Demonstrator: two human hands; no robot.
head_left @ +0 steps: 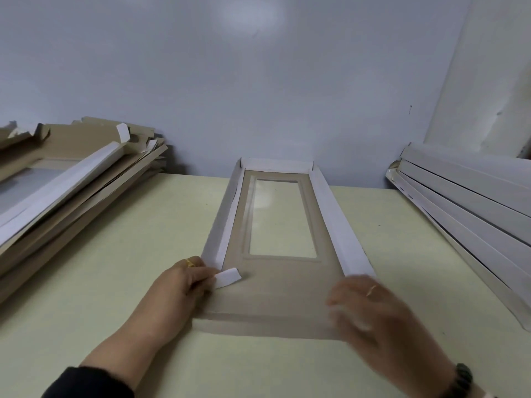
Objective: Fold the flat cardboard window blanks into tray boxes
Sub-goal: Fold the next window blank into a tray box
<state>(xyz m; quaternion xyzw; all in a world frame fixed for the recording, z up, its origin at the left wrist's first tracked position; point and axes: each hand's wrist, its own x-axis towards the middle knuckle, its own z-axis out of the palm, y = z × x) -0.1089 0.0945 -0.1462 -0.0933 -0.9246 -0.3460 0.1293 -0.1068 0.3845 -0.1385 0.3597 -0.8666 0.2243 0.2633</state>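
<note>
Cardboard blank (275, 294) btwn hands, L hand (184, 282) pinching corner flap (228, 277), R hand (370, 308) blurred

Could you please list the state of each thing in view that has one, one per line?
Blank: flat on table, both long walls and far wall folded up, near flap still flat.
Corner tab: bent inward, pinched by left hand.
Right hand: blurred at the near right corner; grip unclear.
Left stack: unfolded blanks, untidy.
Right stack: white pieces, piled aslant.
</note>
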